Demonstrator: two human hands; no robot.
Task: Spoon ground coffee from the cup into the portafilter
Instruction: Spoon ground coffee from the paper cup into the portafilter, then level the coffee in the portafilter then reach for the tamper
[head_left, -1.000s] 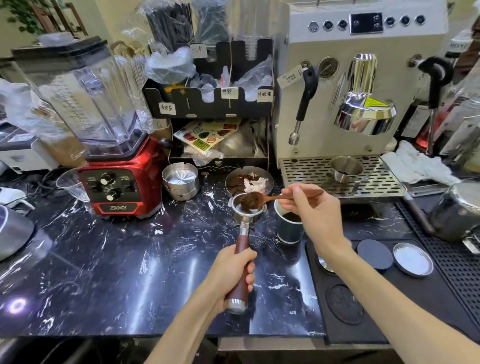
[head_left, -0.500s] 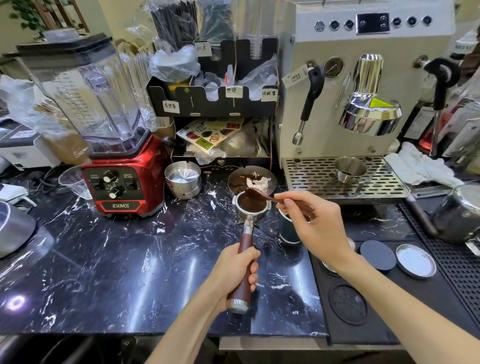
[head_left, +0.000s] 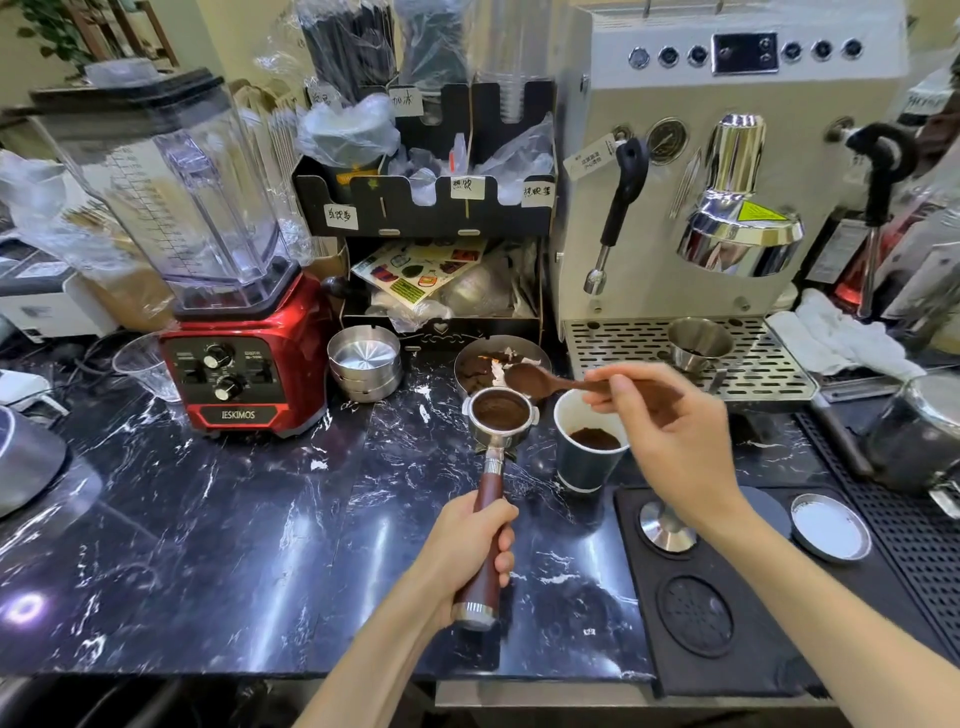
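My left hand (head_left: 467, 556) grips the brown wooden handle of the portafilter (head_left: 500, 415), whose steel basket holds dark ground coffee and sits over the black marble counter. Just right of the basket stands a dark paper cup (head_left: 587, 457) with a white inside and coffee grounds at the bottom. My right hand (head_left: 670, 441) pinches the stem of a brown wooden spoon (head_left: 535, 380) above the cup. The spoon's bowl hangs just behind and right of the basket; it looks coated with grounds.
A red blender (head_left: 234, 364) stands at the left, steel tins (head_left: 363, 364) and a dish of spent grounds (head_left: 483, 364) behind the portafilter. The espresso machine (head_left: 727, 182) with drip tray fills the back right. A black tamping mat (head_left: 701, 597) with tamper lies at the right.
The heaped spoon over the basket tipped its grounds in. My right hand has since lifted and drawn back to the right, uncovering the cup. The basket now holds more coffee.
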